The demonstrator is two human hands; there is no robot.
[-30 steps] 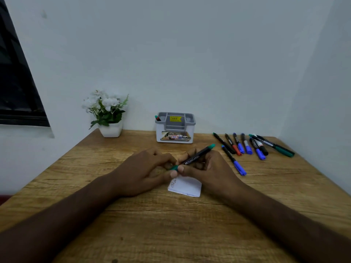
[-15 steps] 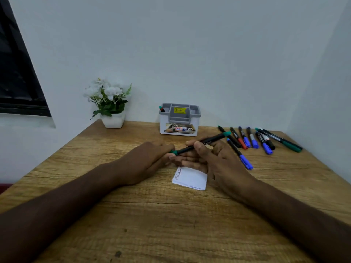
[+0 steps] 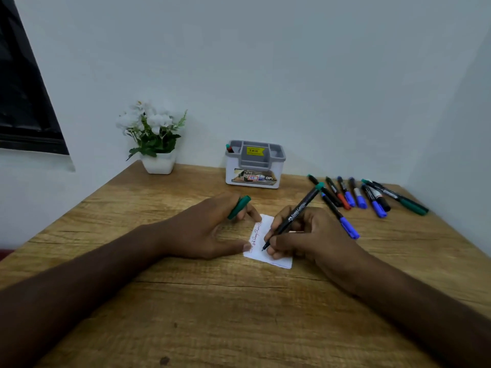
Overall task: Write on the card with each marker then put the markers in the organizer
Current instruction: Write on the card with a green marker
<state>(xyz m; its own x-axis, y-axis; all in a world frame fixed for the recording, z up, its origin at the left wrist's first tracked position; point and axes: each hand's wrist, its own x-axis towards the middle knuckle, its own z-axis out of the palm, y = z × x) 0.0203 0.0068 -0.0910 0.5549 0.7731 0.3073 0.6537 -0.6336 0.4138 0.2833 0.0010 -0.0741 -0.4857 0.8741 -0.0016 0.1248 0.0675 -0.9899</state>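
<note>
Table [image 3: 186,301]: a wooden top set into a corner of pale walls; both forearms reach across it from the near edge.
Left hand [image 3: 210,232]: lies palm down beside the card, thumb tip pressing the card's near left corner and a fingertip on its far edge; a green cap [image 3: 239,207] is held between its upper fingers.
Right hand [image 3: 305,235]: rests on the card's right side, fingers curled round a black marker [image 3: 297,216] in a writing grip, tip down on the paper, green tail slanting up and to the right.
Organizer [image 3: 255,166]: a white and grey box at the back wall, one marker standing in its left compartment.
Loose markers [image 3: 369,196]: a row lying right of the organizer, with blue, red, black and green caps.
Card [image 3: 265,251]: small and white, flat between the hands, handwriting along its left edge.
</note>
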